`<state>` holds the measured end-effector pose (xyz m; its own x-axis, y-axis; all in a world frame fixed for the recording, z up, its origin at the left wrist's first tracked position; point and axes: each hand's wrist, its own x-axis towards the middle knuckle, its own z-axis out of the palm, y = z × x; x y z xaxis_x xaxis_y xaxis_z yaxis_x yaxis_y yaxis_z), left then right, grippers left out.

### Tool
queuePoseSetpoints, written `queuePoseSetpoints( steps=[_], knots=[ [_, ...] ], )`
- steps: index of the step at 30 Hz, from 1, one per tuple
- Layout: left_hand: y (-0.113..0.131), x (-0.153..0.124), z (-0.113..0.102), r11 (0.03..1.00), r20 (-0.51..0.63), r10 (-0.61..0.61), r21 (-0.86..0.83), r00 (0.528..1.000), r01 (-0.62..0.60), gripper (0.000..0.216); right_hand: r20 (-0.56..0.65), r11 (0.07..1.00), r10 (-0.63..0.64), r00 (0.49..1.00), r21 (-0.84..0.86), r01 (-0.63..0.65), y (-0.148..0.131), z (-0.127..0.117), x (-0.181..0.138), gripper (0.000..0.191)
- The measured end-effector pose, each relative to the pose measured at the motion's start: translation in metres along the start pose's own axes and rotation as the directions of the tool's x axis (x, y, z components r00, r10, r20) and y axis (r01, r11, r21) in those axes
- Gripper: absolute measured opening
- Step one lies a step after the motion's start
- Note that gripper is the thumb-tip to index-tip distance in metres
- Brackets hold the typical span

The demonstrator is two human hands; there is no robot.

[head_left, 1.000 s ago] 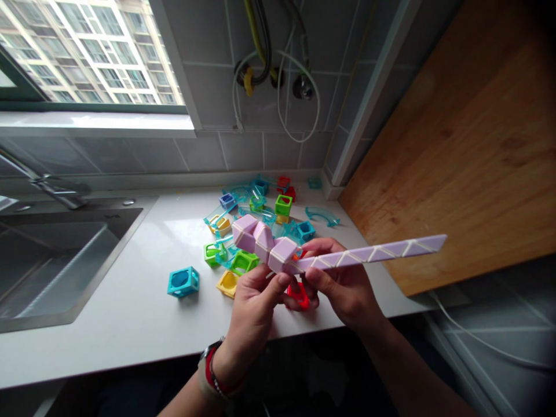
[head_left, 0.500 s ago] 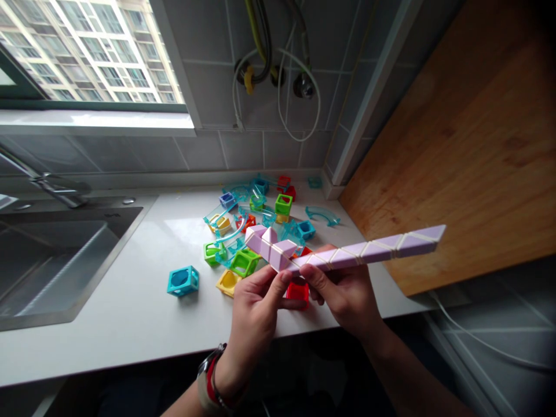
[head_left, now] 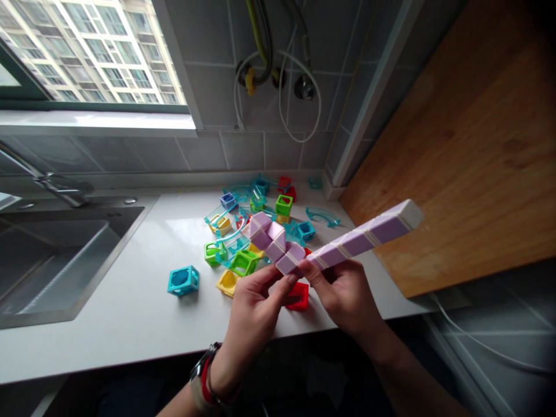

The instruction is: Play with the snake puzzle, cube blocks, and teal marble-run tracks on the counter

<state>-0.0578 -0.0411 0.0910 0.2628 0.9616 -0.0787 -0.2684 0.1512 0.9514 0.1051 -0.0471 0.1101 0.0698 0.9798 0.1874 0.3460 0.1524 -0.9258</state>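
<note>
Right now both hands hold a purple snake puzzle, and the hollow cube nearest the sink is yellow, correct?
Not quite: the head view shows the hollow cube nearest the sink is blue. The left hand and right hand do hold the snake puzzle.

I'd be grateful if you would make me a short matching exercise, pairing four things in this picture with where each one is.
Things:
1. Purple toy
2. Faucet
3. Front blue cube
4. Wooden panel

Places:
A. On the white counter, to the right of the sink in the picture
B. At the far right of the picture
C. Held between the left hand and right hand
D. At the sink's back edge

Pairs: 1-C, 2-D, 3-A, 4-B.
</note>
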Motion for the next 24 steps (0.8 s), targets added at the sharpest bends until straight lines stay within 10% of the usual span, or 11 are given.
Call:
queuePoseSetpoints(
  steps=[10, 17, 24],
  knots=[
    [0.013, 0.007, -0.011, 0.994, 0.048, -0.106, 0.012, 0.993, 0.105, 0.034, 0.084, 0.986, 0.014, 0.996, 0.166, -0.028, 0.002, -0.018, 0.008, 0.030],
    [0.009, 0.005, -0.016, 0.979, -0.039, 0.030, 0.203, 0.999, -0.022, 0.035, 0.198, 0.938, 0.095, 0.976, 0.311, -0.155, 0.003, -0.005, 0.009, 0.038],
    [0.012, 0.010, -0.015, 0.974, 0.141, -0.173, -0.123, 0.975, 0.191, 0.037, 0.251, 0.874, -0.028, 0.968, 0.476, -0.098, 0.017, -0.017, 0.017, 0.032]
  ],
)
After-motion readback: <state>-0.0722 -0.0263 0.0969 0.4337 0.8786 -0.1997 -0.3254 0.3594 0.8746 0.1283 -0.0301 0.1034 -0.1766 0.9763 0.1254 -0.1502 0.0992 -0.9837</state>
